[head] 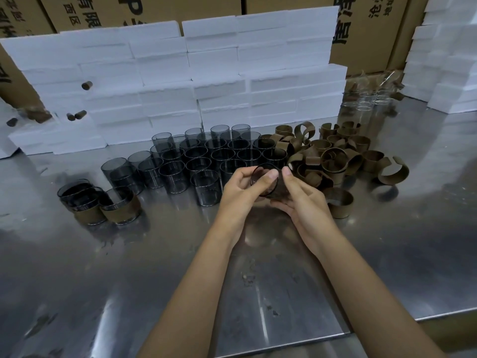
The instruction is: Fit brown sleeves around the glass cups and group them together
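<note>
A smoky glass cup is held tilted above the steel table between both hands, with a brown sleeve around its lower part. My left hand grips the cup's rim side with its thumb on the glass. My right hand curls round the sleeved end from the right. Several bare grey cups stand in rows behind the hands. Three sleeved cups stand grouped at the left. A heap of loose brown sleeves lies at the right.
The steel table has its front edge near the bottom right. White foam blocks are stacked like a wall behind the cups, with cardboard boxes beyond. Clear glasses stand at the far right back. One sleeve stands beside my right hand.
</note>
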